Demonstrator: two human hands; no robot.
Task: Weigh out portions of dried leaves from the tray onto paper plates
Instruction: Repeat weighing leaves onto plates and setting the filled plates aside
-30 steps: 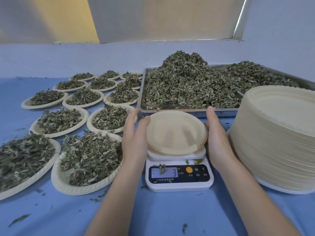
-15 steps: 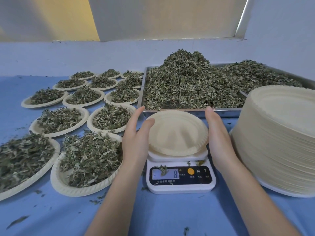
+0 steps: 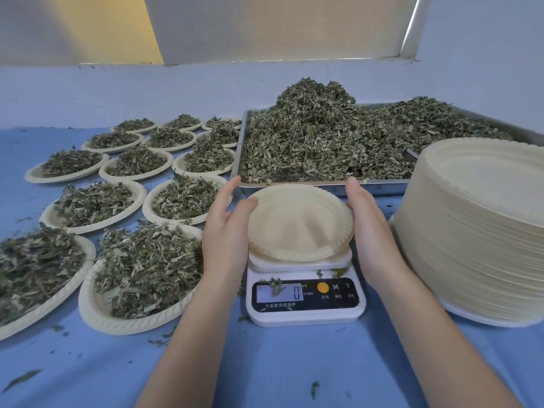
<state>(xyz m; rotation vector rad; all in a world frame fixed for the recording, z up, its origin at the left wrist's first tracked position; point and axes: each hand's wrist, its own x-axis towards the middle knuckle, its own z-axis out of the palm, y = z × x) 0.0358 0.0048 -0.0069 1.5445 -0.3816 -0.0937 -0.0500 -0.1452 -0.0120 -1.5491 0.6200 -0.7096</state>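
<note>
An empty paper plate [image 3: 297, 222] lies on the white digital scale [image 3: 306, 316], whose display reads 0. My left hand [image 3: 223, 231] stands at the plate's left rim with straight fingers, its thumb touching the edge. On the opposite rim, my right hand [image 3: 368, 231] rests flat with its fingers extended. Right behind the scale, a metal tray [image 3: 323, 188] carries a high heap of dried leaves [image 3: 318, 134].
A tall stack of empty paper plates [image 3: 477, 231] stands to the right of the scale. Several leaf-filled plates [image 3: 141, 278] cover the blue table [image 3: 294, 372] to the left, up to the wall. Loose leaf bits lie scattered on the cloth.
The scale's reading went from 3 to 8 and now shows 0. Both hands stay at the plate's rims, shifted only slightly.
</note>
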